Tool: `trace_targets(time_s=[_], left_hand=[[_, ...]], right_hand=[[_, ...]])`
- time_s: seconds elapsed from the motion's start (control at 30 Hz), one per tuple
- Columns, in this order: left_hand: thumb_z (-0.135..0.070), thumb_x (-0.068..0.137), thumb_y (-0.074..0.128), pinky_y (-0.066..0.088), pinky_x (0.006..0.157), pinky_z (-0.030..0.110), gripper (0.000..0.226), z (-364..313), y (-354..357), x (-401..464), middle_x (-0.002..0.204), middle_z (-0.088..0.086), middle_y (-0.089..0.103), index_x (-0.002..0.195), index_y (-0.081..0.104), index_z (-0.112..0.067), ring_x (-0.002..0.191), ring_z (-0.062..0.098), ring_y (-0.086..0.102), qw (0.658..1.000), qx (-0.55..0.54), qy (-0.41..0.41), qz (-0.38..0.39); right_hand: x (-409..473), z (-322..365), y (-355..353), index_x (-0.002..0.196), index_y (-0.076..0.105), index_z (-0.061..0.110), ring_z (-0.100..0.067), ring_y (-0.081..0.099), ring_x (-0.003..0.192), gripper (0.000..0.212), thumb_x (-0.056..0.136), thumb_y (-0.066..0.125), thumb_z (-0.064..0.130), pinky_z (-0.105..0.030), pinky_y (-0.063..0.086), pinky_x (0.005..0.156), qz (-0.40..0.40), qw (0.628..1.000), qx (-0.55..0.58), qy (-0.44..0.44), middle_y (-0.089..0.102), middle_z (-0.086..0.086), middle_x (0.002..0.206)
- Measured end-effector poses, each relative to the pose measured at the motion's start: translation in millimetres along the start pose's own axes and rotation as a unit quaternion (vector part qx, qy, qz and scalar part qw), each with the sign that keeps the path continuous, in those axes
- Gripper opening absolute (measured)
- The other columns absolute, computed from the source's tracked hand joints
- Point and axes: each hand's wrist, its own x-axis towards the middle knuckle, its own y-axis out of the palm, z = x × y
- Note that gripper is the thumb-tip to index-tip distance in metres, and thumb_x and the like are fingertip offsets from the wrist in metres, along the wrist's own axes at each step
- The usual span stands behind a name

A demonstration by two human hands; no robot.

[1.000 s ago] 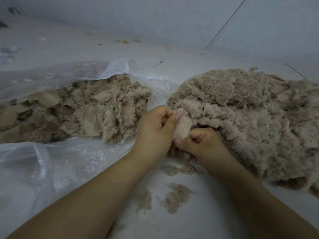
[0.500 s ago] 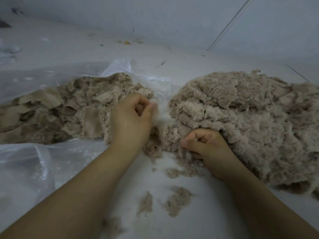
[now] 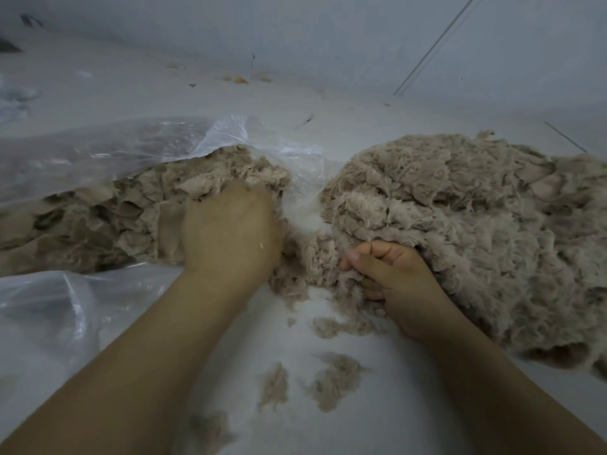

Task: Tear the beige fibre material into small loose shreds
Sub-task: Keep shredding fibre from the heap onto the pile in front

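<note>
A: Item, beige fibre material [image 3: 460, 224]?
B: Fluffy, frayed heap lying right on the surface [image 3: 377, 421]; flatter torn pieces [image 3: 98, 221] sitting in clear plastic bag [image 3: 115, 152], left.
A: Grips?
B: Right hand [image 3: 399, 284] is curling round a tuft at the heap's edge; left hand [image 3: 230, 231] is reaching into the pieces, fingers hidden, cannot tell.

The left hand [image 3: 230, 231] is motion-blurred, its fingers buried in the bagged fibre [image 3: 98, 221]. The shredded pile [image 3: 476, 231] runs off the right edge.
</note>
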Motion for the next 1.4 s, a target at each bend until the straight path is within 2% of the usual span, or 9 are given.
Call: trace_targets(time_s=[0.07,0.23,0.6,0.7,0.77,0.87,1.07,1.23,1.4], left_hand=[[-0.008,0.077,0.059,0.039,0.046,0.031,0.003,-9,12,-5,0.081,0.007,0.057,0.077,0.061,-0.007,0.061,0.029,0.052,0.995,-0.082,0.043,0.048],[-0.002,0.081,0.045,0.052,0.073,0.045,0.028,-19,35,-15,0.104,0.005,0.052,0.104,0.056,-0.013,0.094,0.028,0.056,0.958,-0.106,0.104,0.246],[0.002,0.079,0.054,0.043,0.063,0.039,0.019,-34,50,-18,0.075,0.004,0.05,0.074,0.052,-0.017,0.076,0.029,0.052,0.929,-0.322,0.093,0.156],[0.007,0.073,0.057,0.038,0.06,0.026,0.023,-33,53,-15,0.072,-0.004,0.048,0.079,0.055,-0.015,0.069,0.015,0.049,0.919,-0.358,0.055,0.157],[0.009,0.072,0.061,0.034,0.058,0.008,0.029,-30,52,-13,0.076,-0.011,0.047,0.088,0.061,-0.015,0.065,0.002,0.046,0.908,-0.39,0.023,0.152],[0.006,0.075,0.06,0.033,0.055,0.005,0.027,-21,50,-11,0.075,-0.009,0.051,0.09,0.064,-0.016,0.059,0.001,0.045,0.92,-0.366,-0.014,0.141],[-0.017,0.085,0.059,0.051,0.079,0.042,0.02,-24,50,-14,0.101,0.009,0.057,0.103,0.062,-0.009,0.093,0.027,0.056,0.949,-0.208,0.01,0.237],[-0.013,0.088,0.061,0.044,0.069,0.031,0.009,-24,52,-13,0.086,0.0,0.047,0.082,0.055,-0.014,0.078,0.019,0.052,0.944,-0.268,-0.027,0.193],[-0.015,0.097,0.055,0.038,0.038,0.026,0.018,-31,46,-13,0.052,-0.003,0.053,0.081,0.047,-0.015,0.04,0.02,0.052,0.805,-0.54,-0.139,0.201]], right_hand=[[0,0,1,0.069,0.072,0.017,-0.011,0.019,0.043,0.021,0.083,0.064,0.031,-0.021,0.016,0.041,0.001,1.0,0.005,-0.003,0.029,-0.003,0.054],[-2,3,2,0.069,0.072,0.016,-0.008,0.021,0.04,0.021,0.082,0.068,0.032,-0.017,0.02,0.039,-0.004,1.0,0.007,-0.001,0.034,-0.001,0.051],[-7,3,1,0.08,0.075,0.025,-0.009,0.052,0.059,0.007,0.075,0.076,0.02,-0.015,0.044,0.056,0.027,0.992,-0.063,-0.104,0.066,0.003,0.064],[-7,6,2,0.093,0.079,0.027,-0.017,0.064,0.076,0.017,0.076,0.077,0.026,-0.019,0.053,0.07,0.043,0.993,-0.081,-0.076,0.073,-0.02,0.087],[-6,7,1,0.097,0.078,0.019,-0.009,0.067,0.068,0.015,0.084,0.07,0.018,-0.015,0.052,0.061,0.026,0.997,-0.061,-0.04,0.075,-0.008,0.076],[-3,7,1,0.106,0.072,0.005,0.002,0.04,0.036,0.019,0.093,0.06,0.012,-0.01,0.034,0.039,-0.022,0.998,-0.049,0.021,0.05,0.013,0.043],[-3,9,4,0.108,0.073,0.009,-0.007,0.023,0.041,0.02,0.095,0.058,0.016,-0.016,0.022,0.044,-0.039,0.997,-0.028,0.059,0.032,0.006,0.047],[-4,11,5,0.108,0.072,0.008,-0.007,0.021,0.041,0.021,0.094,0.059,0.017,-0.017,0.02,0.041,-0.035,0.997,-0.035,0.064,0.03,0.006,0.046],[-6,17,11,0.099,0.061,0.009,0.003,0.048,0.032,0.011,0.093,0.056,0.0,-0.006,0.035,0.036,-0.024,0.998,0.015,0.062,0.055,0.01,0.042]])
